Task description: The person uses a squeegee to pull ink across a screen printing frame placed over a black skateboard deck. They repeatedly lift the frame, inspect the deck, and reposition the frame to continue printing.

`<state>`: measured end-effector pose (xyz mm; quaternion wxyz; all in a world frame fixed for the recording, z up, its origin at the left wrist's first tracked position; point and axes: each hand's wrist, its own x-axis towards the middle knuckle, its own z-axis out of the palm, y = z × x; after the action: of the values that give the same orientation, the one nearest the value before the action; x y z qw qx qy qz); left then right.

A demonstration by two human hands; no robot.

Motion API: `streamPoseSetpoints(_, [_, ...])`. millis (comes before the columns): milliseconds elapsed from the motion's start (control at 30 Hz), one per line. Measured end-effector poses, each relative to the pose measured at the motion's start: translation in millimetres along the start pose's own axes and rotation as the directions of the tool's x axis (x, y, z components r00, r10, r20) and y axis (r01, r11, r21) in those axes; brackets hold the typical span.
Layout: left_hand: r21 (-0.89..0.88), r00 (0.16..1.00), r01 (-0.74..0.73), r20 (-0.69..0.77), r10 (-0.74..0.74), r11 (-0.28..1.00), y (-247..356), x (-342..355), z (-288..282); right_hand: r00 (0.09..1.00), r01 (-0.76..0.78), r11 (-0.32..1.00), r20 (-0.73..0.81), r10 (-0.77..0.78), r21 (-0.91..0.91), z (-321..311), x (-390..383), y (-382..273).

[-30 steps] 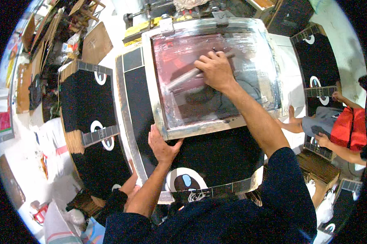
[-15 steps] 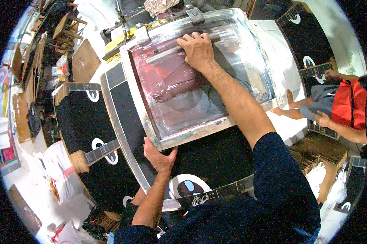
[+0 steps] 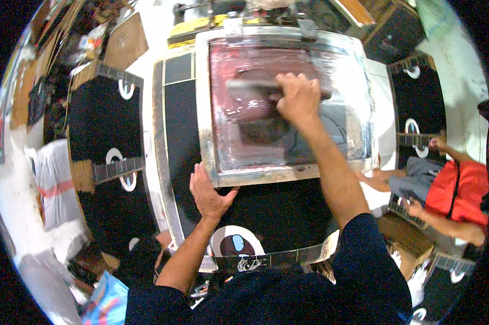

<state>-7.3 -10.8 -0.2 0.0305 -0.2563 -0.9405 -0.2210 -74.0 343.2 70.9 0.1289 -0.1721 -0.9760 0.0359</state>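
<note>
A screen-printing frame (image 3: 205, 114) with pale wooden sides rests over a black printed sheet (image 3: 287, 211) on the board below. Dark red ink (image 3: 250, 111) wets the left and middle of its mesh. My right hand (image 3: 300, 100) is closed around a squeegee (image 3: 250, 85), which lies crosswise on the mesh in the far half and is blurred by motion. At the near left corner of the frame, my left hand (image 3: 206, 195) braces against the wood, with its fingers stretched out and the thumb spread along the near edge.
Metal clamps (image 3: 308, 31) hold the frame's far side. Other boards with black printed sheets (image 3: 106, 130) stand to the left and right. A person in a red top (image 3: 445, 189) sits at the right. Under the near left board is a white bag (image 3: 57, 187).
My right hand has drawn the squeegee toward me over the mesh. My left hand stays at the frame's corner. The whole view has turned, so the frame looks straighter.
</note>
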Motion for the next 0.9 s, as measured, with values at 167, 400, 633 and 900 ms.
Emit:
streamPoseSetpoints(167, [-0.029, 0.998, 0.000, 0.057, 0.002, 1.000, 0, 3, 0, 0.980, 0.062, 0.977, -0.174, -0.098, -0.203, 34, 89, 16])
streamPoseSetpoints(400, [-0.043, 0.999, -0.009, 0.036, 0.011, 0.999, -3, 3, -5, 0.996, 0.080, 0.977, -0.029, -0.087, -0.196, 17, 18, -6])
streamPoseSetpoints(633, [0.015, 0.999, 0.007, 0.047, -0.008, 1.000, 0, 2, -4, 0.984, 0.137, 0.989, 0.127, -0.129, -0.059, -11, 0, 0])
streamPoseSetpoints(900, [0.011, 0.999, -0.039, -0.004, 0.039, 0.999, 0, 6, -2, 0.987, 0.112, 0.981, -0.100, -0.128, -0.157, 27, 90, 18])
